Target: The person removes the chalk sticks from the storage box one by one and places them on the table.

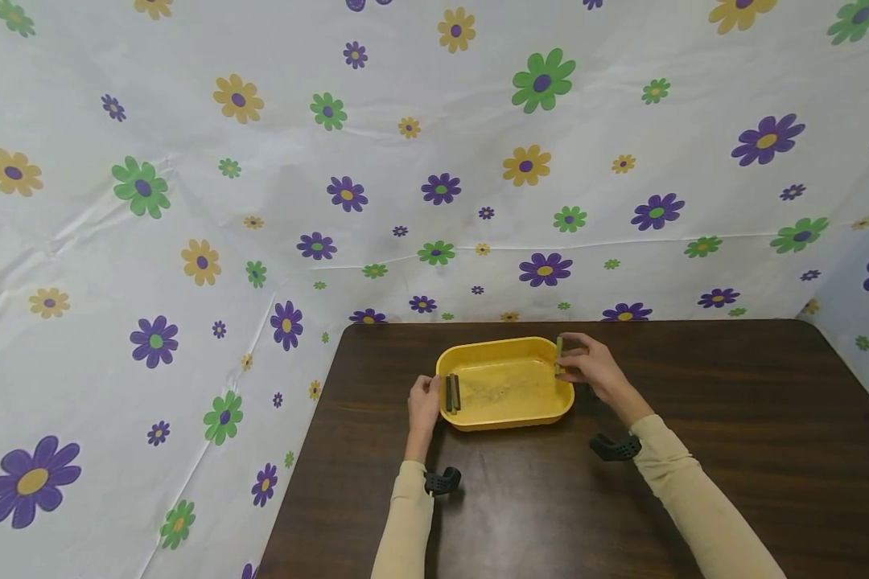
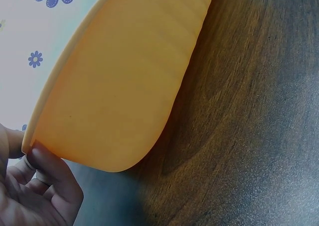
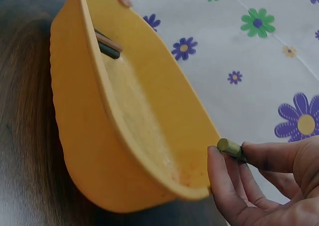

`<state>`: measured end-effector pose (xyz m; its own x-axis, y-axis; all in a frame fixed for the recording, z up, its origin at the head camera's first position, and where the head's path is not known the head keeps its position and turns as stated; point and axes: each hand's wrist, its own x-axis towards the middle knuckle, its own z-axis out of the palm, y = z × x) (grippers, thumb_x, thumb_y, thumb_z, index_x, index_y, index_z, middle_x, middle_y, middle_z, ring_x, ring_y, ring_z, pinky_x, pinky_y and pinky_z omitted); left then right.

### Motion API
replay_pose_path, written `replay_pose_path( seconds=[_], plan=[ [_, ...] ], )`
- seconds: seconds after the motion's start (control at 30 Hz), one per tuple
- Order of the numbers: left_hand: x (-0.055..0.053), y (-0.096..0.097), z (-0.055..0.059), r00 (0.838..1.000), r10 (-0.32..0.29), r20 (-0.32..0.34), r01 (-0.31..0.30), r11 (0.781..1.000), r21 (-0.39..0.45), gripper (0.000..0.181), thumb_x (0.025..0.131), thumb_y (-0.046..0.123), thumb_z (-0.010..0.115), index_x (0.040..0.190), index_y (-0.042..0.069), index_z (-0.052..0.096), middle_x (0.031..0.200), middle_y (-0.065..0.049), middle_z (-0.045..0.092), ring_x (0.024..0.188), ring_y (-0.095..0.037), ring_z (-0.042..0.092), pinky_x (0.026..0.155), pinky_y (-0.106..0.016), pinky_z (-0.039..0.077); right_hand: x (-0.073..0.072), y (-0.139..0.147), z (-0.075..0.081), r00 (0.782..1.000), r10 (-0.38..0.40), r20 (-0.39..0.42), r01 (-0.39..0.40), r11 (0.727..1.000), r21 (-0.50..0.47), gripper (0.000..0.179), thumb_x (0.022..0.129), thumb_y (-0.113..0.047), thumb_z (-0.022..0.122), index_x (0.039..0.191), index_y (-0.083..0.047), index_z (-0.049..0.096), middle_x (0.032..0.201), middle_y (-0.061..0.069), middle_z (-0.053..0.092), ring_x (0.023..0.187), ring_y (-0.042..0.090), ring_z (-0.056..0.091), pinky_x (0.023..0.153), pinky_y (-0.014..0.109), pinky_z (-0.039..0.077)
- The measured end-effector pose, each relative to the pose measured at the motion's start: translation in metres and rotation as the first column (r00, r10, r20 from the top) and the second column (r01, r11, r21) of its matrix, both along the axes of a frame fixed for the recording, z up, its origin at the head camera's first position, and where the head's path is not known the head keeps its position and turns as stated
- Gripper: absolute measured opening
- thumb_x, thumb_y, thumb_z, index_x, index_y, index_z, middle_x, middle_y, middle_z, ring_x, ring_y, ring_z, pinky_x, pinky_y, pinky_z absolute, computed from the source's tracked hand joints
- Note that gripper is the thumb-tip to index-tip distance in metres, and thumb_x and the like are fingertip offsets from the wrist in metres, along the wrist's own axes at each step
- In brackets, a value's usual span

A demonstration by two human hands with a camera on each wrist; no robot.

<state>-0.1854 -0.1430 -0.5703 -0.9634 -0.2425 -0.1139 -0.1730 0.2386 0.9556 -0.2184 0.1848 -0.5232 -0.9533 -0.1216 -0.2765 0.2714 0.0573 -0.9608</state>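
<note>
A yellow plastic tub (image 1: 507,420) stands on the dark table, its left rim pinched between the thumb and fingers of my left hand (image 1: 423,404). In the left wrist view, the fingertips (image 2: 45,159) grip the corner of that rim. My right hand (image 1: 592,368) holds an olive-green pastel stick (image 3: 230,147) between thumb and fingers, at the tub's right rim. Its round end shows in the right wrist view. Several dark and brown sticks (image 1: 454,392) lie side by side inside the tub, along its left end.
The brown wood-grain table (image 1: 731,434) extends on both sides of the tub and towards me. Behind it hangs a white sheet (image 1: 391,145) printed with purple, green and yellow flowers. A black strap device (image 1: 615,447) sits at each wrist.
</note>
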Motion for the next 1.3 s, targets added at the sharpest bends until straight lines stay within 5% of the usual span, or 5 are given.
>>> replay_pose_path(
  seconds=[0.7,1.13,1.3],
  plan=[
    [0.0,0.0,0.0,1.0,0.006,0.008,-0.006,1.0,-0.001,0.033,0.111,0.027,0.053,0.105,-0.005,0.061,0.066,-0.001,0.042,0.051,-0.012,0.039,0.05,-0.027,0.037,0.008,0.04,-0.015,0.998,-0.047,0.031,0.048,0.998,-0.05,0.066,0.103,0.003,0.057,0.16,0.005,0.023,0.134,0.038,0.048,0.101,0.024,0.069,0.094,0.049,0.053],
    [0.0,0.0,0.002,1.0,0.0,-0.002,0.0,1.0,-0.013,0.033,0.111,0.026,0.053,0.105,-0.005,0.061,0.068,-0.001,0.044,0.052,-0.012,0.041,0.051,-0.027,0.039,0.013,0.059,-0.025,0.997,-0.069,0.046,0.07,0.997,-0.02,0.067,0.104,0.001,0.057,0.161,0.004,0.022,0.136,0.035,0.05,0.093,0.011,0.067,0.088,0.041,0.058],
    [-0.001,0.001,0.001,1.0,0.007,0.003,-0.007,1.0,-0.009,0.032,0.111,0.026,0.053,0.105,-0.005,0.061,0.068,-0.001,0.043,0.052,-0.012,0.041,0.051,-0.028,0.039,0.014,0.065,-0.028,0.993,-0.094,0.067,0.096,0.995,-0.026,0.069,0.103,0.001,0.059,0.161,0.003,0.022,0.118,0.018,0.061,0.09,0.01,0.067,0.087,0.039,0.059]
  ],
)
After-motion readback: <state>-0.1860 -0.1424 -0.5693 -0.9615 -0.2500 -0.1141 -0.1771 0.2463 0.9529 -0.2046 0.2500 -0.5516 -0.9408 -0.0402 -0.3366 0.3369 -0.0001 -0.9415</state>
